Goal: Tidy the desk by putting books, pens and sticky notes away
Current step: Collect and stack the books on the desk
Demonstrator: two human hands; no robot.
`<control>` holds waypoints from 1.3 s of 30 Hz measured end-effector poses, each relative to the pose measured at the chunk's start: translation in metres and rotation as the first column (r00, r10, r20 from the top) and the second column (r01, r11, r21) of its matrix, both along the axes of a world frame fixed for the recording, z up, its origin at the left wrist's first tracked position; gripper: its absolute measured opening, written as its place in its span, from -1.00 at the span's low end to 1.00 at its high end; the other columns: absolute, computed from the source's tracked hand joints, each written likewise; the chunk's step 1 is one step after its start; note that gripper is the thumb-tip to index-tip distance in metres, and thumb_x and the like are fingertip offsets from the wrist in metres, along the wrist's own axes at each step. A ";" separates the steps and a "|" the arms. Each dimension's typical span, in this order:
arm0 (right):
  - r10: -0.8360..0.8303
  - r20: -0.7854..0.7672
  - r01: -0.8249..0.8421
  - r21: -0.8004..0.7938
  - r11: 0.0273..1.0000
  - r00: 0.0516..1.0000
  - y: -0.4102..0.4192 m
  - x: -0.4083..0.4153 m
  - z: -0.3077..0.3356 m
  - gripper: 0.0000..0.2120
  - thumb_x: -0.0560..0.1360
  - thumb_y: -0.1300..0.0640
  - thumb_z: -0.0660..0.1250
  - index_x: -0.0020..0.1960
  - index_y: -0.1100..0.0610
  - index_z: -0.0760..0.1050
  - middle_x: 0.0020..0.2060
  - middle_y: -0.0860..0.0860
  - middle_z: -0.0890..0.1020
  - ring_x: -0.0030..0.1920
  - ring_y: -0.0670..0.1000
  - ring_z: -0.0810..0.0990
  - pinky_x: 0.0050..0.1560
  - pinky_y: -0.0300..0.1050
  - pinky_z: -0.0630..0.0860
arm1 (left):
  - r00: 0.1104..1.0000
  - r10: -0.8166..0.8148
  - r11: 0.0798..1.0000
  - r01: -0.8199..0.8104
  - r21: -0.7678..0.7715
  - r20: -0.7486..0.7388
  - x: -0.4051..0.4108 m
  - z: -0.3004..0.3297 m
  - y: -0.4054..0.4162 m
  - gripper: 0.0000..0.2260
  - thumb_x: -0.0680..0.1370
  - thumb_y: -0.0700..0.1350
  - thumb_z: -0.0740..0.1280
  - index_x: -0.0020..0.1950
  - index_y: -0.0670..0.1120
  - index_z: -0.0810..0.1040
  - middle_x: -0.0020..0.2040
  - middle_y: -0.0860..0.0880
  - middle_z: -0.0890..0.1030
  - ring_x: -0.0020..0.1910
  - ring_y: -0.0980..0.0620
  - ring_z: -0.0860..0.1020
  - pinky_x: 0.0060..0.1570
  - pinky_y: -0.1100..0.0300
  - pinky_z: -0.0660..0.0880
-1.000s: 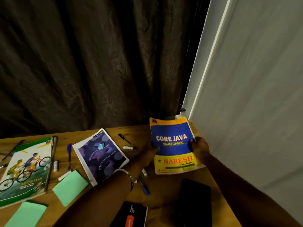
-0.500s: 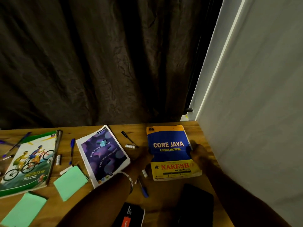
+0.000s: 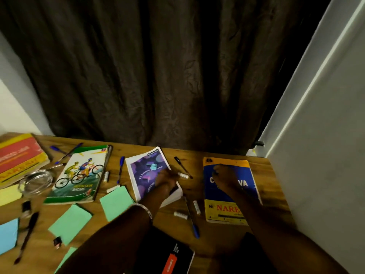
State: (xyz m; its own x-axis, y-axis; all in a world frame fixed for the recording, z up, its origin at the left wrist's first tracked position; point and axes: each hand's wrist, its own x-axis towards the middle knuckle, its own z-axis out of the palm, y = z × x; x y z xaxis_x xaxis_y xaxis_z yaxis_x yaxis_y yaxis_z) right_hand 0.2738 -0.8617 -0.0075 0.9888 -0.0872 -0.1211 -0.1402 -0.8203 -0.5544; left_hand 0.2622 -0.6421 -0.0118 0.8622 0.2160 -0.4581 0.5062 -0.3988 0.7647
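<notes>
Released from both hands, the blue book (image 3: pixel 229 194) lies under the loosely curled right hand (image 3: pixel 224 177), while the left hand (image 3: pixel 165 179) grips the purple notebook (image 3: pixel 146 171).

Core Java book (image 3: pixel 231 191): blue and yellow cover, flat on the surface at the right end, face up, partly under the right hand.
Purple notebook (image 3: pixel 147 175): white-edged, lying flat and slightly turned, middle of the surface, left hand on its near right corner.
Mountain Biking book (image 3: pixel 78 176): green border, cyclists on the cover, flat, left of the purple one.
Red and yellow book (image 3: pixel 19 157): thick, far left corner.
Blue pens: one (image 3: pixel 120 169) between the biking book and the notebook; one (image 3: pixel 192 220) near the front, between notebook and Java book.
Black pen (image 3: pixel 182 167): angled, just right of the notebook.
Green sticky notes (image 3: pixel 116 202): pads lying flat in front of the books; another (image 3: pixel 70 223) nearer left.
Yellow pad (image 3: pixel 8 194) and blue pad (image 3: pixel 7 235): left edge.
</notes>
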 end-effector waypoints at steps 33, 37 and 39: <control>0.071 -0.295 -0.036 0.123 0.992 0.953 0.154 0.013 -0.057 -0.50 0.34 -0.16 0.39 0.18 0.09 0.49 0.08 0.08 0.61 0.06 0.15 0.59 0.09 0.07 0.56 | 0.936 0.347 0.838 -0.334 -0.432 -0.050 -0.027 -0.019 0.126 -0.61 0.48 -0.42 0.29 0.29 -0.23 0.42 0.16 -0.27 0.57 0.02 -0.26 0.57 -0.33 0.04 0.53; 0.045 -0.290 0.016 0.206 0.978 0.956 0.159 0.010 -0.051 -0.48 0.37 -0.07 0.40 0.23 0.15 0.43 0.10 0.10 0.58 0.10 0.14 0.57 0.05 -0.03 0.53 | 0.920 0.390 0.810 -0.355 -0.467 -0.023 -0.029 -0.019 0.121 -0.58 0.44 -0.48 0.26 0.26 -0.22 0.39 0.12 -0.24 0.55 -0.01 -0.19 0.55 -0.30 0.05 0.54; 0.035 -0.285 0.050 0.285 0.957 0.958 0.161 0.009 -0.046 -0.51 0.38 0.05 0.43 0.23 0.21 0.42 0.09 0.08 0.58 0.07 0.09 0.58 0.02 -0.02 0.58 | 0.918 0.395 0.774 -0.344 -0.532 -0.019 -0.031 -0.018 0.123 -0.67 0.43 -0.53 0.23 0.09 -0.22 0.46 -0.02 -0.20 0.57 -0.11 -0.13 0.59 -0.30 0.07 0.55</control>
